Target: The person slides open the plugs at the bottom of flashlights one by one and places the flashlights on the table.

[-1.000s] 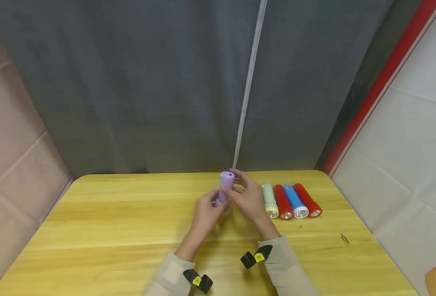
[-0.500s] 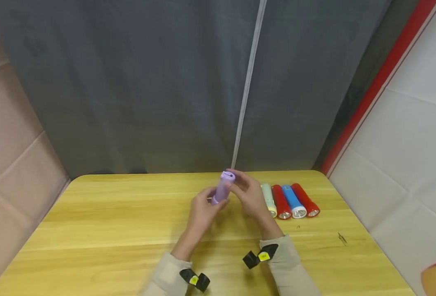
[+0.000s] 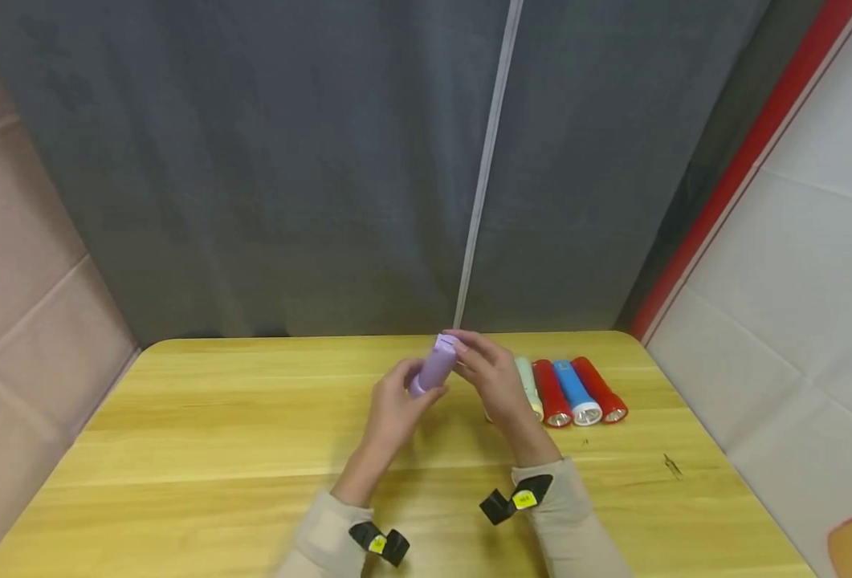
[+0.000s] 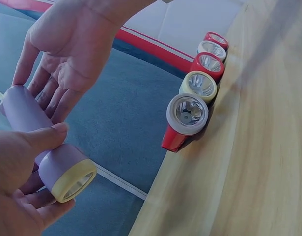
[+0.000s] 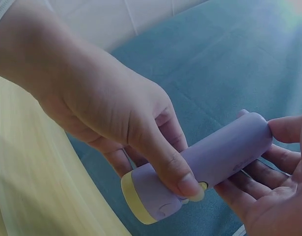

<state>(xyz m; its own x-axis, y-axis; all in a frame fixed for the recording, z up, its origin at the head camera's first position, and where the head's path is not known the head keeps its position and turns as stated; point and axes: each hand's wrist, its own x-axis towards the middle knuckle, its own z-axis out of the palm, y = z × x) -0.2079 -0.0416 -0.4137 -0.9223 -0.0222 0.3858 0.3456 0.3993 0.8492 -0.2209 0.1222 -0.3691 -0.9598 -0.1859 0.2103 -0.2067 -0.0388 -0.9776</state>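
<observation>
A purple flashlight [image 3: 436, 366] with a pale yellow lens ring [image 4: 74, 181] is held up over the table, tilted, its lens end low and toward the left hand. My left hand [image 3: 389, 409] grips it near the lens end, thumb across the body beside a small yellow switch [image 5: 204, 186]. At the tail end is my right hand [image 3: 496, 379]; its thumb touches the tail cap, and its other fingers lie along the body's far side. In the right wrist view, some of those fingertips are hidden behind the flashlight.
Right of the hands, a pale green flashlight [image 3: 527, 387], a red one [image 3: 550, 393], a blue one [image 3: 573, 393] and another red one [image 3: 600, 390] lie side by side. The left wrist view shows one more red flashlight [image 4: 185, 120] at the row's near end. A grey curtain [image 3: 310, 177] hangs behind the table.
The purple flashlight has tilted further over, its lens end swinging left with my left hand. My right thumb has shifted from the body's side up to the tail end.
</observation>
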